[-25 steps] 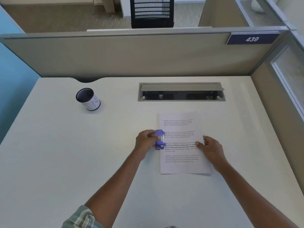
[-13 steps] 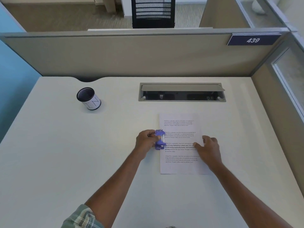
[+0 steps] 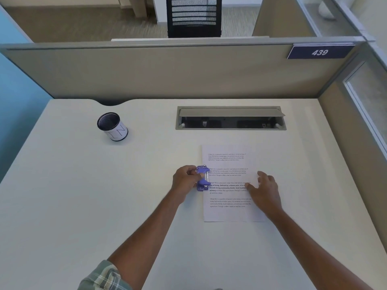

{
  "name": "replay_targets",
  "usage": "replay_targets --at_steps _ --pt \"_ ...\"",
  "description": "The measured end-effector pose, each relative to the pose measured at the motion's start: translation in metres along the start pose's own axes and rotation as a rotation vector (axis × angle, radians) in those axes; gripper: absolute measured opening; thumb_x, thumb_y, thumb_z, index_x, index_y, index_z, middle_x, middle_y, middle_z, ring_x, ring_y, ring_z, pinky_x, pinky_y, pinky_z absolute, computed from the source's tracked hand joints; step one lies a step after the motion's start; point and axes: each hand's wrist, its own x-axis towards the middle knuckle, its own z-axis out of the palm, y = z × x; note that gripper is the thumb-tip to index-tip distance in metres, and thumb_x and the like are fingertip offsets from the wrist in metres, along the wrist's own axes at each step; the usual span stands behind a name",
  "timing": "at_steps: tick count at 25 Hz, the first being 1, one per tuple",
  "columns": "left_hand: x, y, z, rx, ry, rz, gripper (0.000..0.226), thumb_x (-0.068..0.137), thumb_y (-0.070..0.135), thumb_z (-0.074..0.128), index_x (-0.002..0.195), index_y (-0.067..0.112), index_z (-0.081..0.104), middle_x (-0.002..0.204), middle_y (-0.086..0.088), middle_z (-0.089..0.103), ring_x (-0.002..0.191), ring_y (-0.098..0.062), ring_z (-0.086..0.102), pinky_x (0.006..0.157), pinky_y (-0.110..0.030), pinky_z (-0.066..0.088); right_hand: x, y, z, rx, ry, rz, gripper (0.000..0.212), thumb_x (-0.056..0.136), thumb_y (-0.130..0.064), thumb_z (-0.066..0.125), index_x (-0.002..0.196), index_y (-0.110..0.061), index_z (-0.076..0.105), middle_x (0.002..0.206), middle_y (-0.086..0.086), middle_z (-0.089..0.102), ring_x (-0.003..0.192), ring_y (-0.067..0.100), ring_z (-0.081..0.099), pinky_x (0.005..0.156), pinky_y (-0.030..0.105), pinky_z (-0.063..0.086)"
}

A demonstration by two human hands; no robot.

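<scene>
The right hand [image 3: 265, 189] has slid in from the paper's [image 3: 228, 164] right edge and now lies flat on the page, fingers spread. A cup [image 3: 113, 127] stands toward the table's [image 3: 83, 195] back left corner. At mid-table, the left hand [image 3: 185, 182] grips a small purple hole punch [image 3: 202, 178] with silver posts, set over the printed sheet's left edge. Behind the table, a beige partition [image 3: 167, 72] carries a sign [image 3: 319, 52] reading 439.

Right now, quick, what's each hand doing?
Left hand: closed, gripping the small purple plastic hole punch.
Right hand: open, fingers resting on the white printed paper sheet.
</scene>
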Motion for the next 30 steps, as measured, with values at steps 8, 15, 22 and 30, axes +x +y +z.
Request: replay_targets --at_steps 8,15,22,30 --pt "0.001 0.017 0.0 0.485 0.187 0.129 0.098 0.077 0.056 0.093 0.16 0.023 0.051 0.164 -0.007 0.049 0.159 -0.029 0.036 0.126 -0.047 0.039 -0.002 0.001 -0.005 0.034 0.052 0.018 0.068 0.098 -0.034 0.076 0.157 -0.016 0.047 0.164 0.012 0.044 0.153 0.037 0.039 0.118 0.057 0.044" --pt "0.008 0.027 0.006 0.708 0.156 -0.08 0.155 0.077 0.067 0.089 0.172 0.013 -0.02 0.175 -0.024 -0.035 0.162 -0.046 -0.035 0.135 -0.059 -0.012 0.011 0.012 -0.018 0.108 0.094 0.03 0.065 0.098 -0.031 0.077 0.155 -0.017 0.051 0.161 0.012 0.047 0.151 0.036 0.044 0.12 0.056 0.044" --pt "0.017 0.029 0.013 0.788 0.158 -0.205 0.158 0.076 0.072 0.086 0.17 0.014 -0.026 0.173 -0.025 -0.041 0.161 -0.049 -0.035 0.131 -0.068 -0.011 0.024 0.025 -0.018 0.181 0.122 0.049 0.061 0.097 -0.031 0.077 0.152 -0.018 0.055 0.156 0.012 0.051 0.143 0.035 0.053 0.119 0.055 0.047" --pt "0.023 0.019 0.001 0.756 0.13 -0.18 0.163 0.069 0.075 0.088 0.169 0.026 -0.031 0.17 -0.018 -0.048 0.16 -0.046 -0.041 0.13 -0.07 -0.017 0.028 0.028 -0.013 0.181 0.137 0.039 0.056 0.097 -0.029 0.077 0.148 -0.017 0.06 0.152 0.012 0.055 0.142 0.036 0.052 0.119 0.055 0.046"
